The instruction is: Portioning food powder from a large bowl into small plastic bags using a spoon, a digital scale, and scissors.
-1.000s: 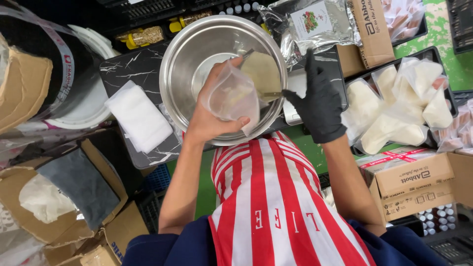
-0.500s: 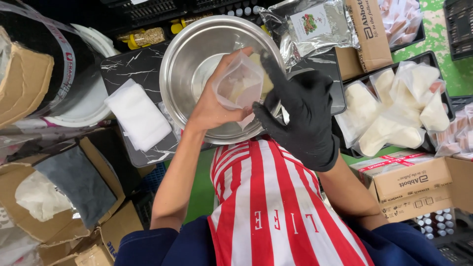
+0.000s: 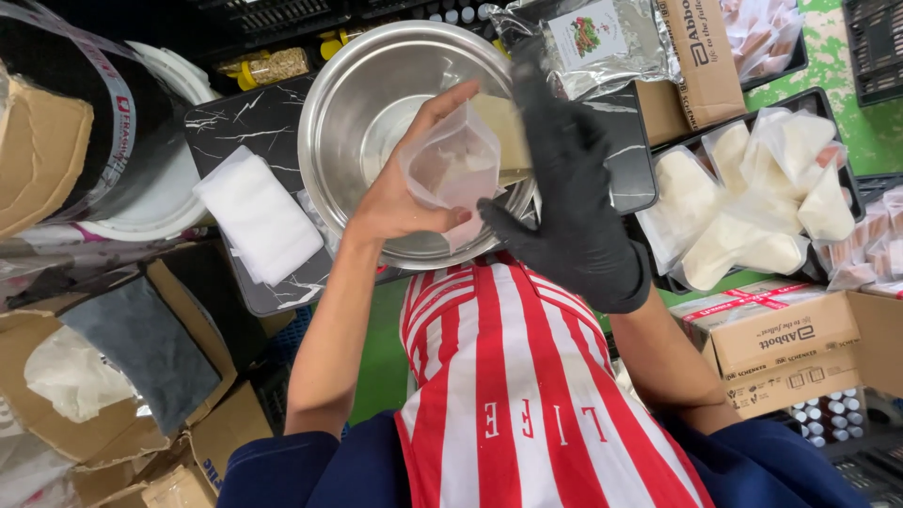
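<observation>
My bare left hand (image 3: 395, 202) pinches a small clear plastic bag (image 3: 456, 165) holding a little pale powder, just above a large steel bowl (image 3: 329, 85). My right hand (image 3: 574, 207), in a black glove, is right beside the bag over the bowl's near right rim, fingers pointing away from me. It grips a tan scoop (image 3: 503, 141) whose flat end shows behind the bag. The glove is motion-blurred and hides the scoop's handle. The bowl rests on a black marble-patterned board (image 3: 235, 122).
A white folded pad (image 3: 259, 216) lies left of the bowl. A black tray (image 3: 828, 94) of filled clear bags (image 3: 752, 207) sits at right, cardboard boxes (image 3: 781, 339) below it. A foil pouch (image 3: 602, 42) lies behind the bowl. Open boxes (image 3: 113, 376) crowd the left.
My gloved right hand has swung left and up, from the bowl's right side to against the bag. The left hand has lifted the bag higher over the bowl and tilted it.
</observation>
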